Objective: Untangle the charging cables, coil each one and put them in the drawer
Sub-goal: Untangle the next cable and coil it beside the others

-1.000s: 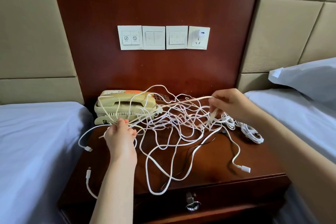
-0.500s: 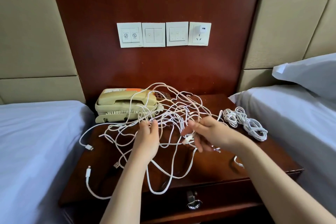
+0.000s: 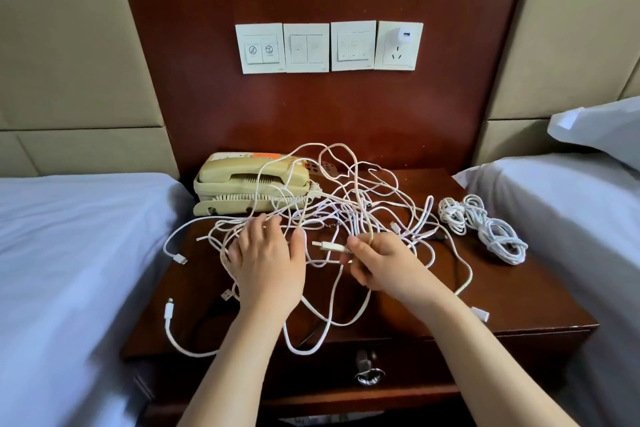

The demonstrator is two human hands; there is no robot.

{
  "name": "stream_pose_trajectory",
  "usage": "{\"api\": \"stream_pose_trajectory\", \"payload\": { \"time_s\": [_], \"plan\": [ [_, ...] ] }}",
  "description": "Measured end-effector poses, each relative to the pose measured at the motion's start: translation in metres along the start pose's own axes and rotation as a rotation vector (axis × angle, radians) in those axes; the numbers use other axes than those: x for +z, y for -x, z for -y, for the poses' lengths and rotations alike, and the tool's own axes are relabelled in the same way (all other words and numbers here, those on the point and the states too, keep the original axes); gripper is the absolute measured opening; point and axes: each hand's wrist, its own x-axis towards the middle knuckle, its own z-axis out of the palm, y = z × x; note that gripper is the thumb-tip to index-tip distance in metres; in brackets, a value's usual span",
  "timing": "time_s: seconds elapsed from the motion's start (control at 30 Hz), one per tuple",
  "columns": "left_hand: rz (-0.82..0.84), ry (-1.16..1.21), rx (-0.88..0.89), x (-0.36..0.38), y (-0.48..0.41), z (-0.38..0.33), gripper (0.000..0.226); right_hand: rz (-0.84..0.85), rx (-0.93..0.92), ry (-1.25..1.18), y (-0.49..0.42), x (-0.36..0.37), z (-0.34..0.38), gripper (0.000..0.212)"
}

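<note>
A tangle of white charging cables (image 3: 349,215) lies spread over the middle of the dark wooden nightstand surface (image 3: 526,298). Its far loops rise over the cream telephone (image 3: 249,184) at the back left. The left grip (image 3: 268,263) lies palm down on the left part of the tangle, fingers straight and spread, pressing strands against the surface. The right grip (image 3: 384,265) is just beside it, thumb and fingers pinching one white cable (image 3: 341,249) just behind its USB plug (image 3: 322,245). The plug points left toward the left thumb. Other strands pass over and under the right fingers.

Two coiled cable bundles (image 3: 485,227) rest on the surface near its right edge, touching each other and apart from the tangle. Loose connector ends lie around the tangle: two Lightning tips (image 3: 168,310) at the left, a flat plug (image 3: 481,314) at the front right. One long loop (image 3: 301,350) hangs over the front edge, in front of the drawer (image 3: 426,367), which is closed and carries a metal ring pull (image 3: 369,371).

A white-sheeted bed (image 3: 69,253) stands on each side of the nightstand, with a pillow (image 3: 602,128) on the right one. On the wood panel above, a row of switch plates (image 3: 329,47) ends in a socket holding a white charger (image 3: 401,36).
</note>
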Motion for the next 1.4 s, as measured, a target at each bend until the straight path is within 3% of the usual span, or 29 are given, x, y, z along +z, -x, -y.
{"api": "stream_pose_trajectory", "payload": {
  "time_s": [0.07,0.13,0.23,0.37,0.43,0.53,0.6,0.83,1.03,1.07,1.17,1.27,1.33,1.4],
  "plan": [
    [-0.03,0.163,0.067,-0.009,0.007,-0.005,0.036,-0.033,-0.061,0.024,0.001,0.001,0.001,0.038],
    [0.018,0.339,0.115,-0.02,0.016,-0.01,0.038,-0.059,-0.129,0.072,0.003,0.001,0.002,0.042],
    [0.097,0.306,0.14,-0.029,0.022,-0.012,0.049,-0.075,-0.17,0.113,0.005,0.002,0.0,0.033],
    [0.168,0.468,-0.039,-0.025,0.017,-0.008,0.047,-0.037,-0.188,0.129,0.007,0.005,0.0,0.021],
    [0.275,0.545,-0.097,-0.023,0.013,-0.004,0.045,-0.007,-0.22,0.166,0.009,0.008,0.003,0.019],
    [0.562,0.616,-0.084,-0.023,0.014,-0.002,0.04,0.006,-0.252,0.216,0.009,0.012,0.006,0.02],
    [0.616,0.668,-0.06,-0.025,0.014,-0.002,0.036,-0.031,-0.268,0.19,0.009,0.014,0.009,0.023],
    [0.389,0.683,-0.061,-0.03,0.011,0.003,0.028,-0.482,-0.28,0.011,0.001,0.01,0.013,0.029],
    [0.204,0.893,-0.147,-0.036,0.01,0.008,0.025,-0.52,-0.175,0.048,0.002,0.001,0.008,0.014],
    [0.184,0.942,-0.155,-0.037,0.01,0.007,0.025,-0.519,-0.142,0.066,0.002,0.002,0.007,0.023],
    [0.13,1.028,-0.167,-0.04,0.01,0.005,0.026,-0.604,-0.145,0.175,0.0,0.001,0.004,0.075],
    [0.076,1.084,-0.201,-0.04,0.008,0.006,0.026,-0.707,-0.12,0.472,-0.002,-0.004,0.002,0.095],
    [0.075,1.118,-0.21,-0.041,0.007,0.006,0.027,-0.775,-0.205,0.758,-0.002,0.0,0.001,0.082],
    [0.091,1.131,-0.19,-0.042,0.008,0.006,0.029,-0.768,-0.431,0.89,-0.003,0.006,0.0,0.052]
  ]
}}
